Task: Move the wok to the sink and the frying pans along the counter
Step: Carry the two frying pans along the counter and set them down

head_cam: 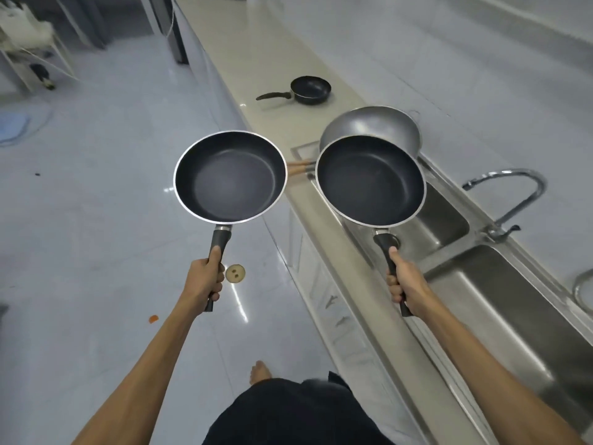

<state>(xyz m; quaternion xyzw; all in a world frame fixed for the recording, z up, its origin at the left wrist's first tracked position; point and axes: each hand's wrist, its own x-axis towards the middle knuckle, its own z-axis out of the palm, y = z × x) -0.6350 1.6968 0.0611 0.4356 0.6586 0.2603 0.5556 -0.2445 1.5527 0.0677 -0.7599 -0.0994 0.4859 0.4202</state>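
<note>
Left hand (205,277) wrapped tight around the black handle of a round dark non-stick frying pan with a silver rim (229,176), thumb laid along the top of the handle; pan held level in the air, out past the front edge of the long beige stone surface (256,56), over the glossy pale tiled floor (96,187). Right hand (405,285) clenched the same way on the handle of a second matching dark frying pan (370,180), held level above the front edge of the surface and the near end of the stainless steel double sink (500,303). Both pans empty. Grey metal wok (373,125) sits tilted at the far end of the sink, partly hidden behind the right-hand pan; its wooden handle (298,167) pokes out toward the front edge, showing between the two pans. Small black frying pan (309,89) rests farther along the surface, well apart from the wok, handle pointing toward the front edge. Chrome gooseneck tap (513,200) stands at the back edge of the sink. Bare foot (259,372) on the floor below.
</note>
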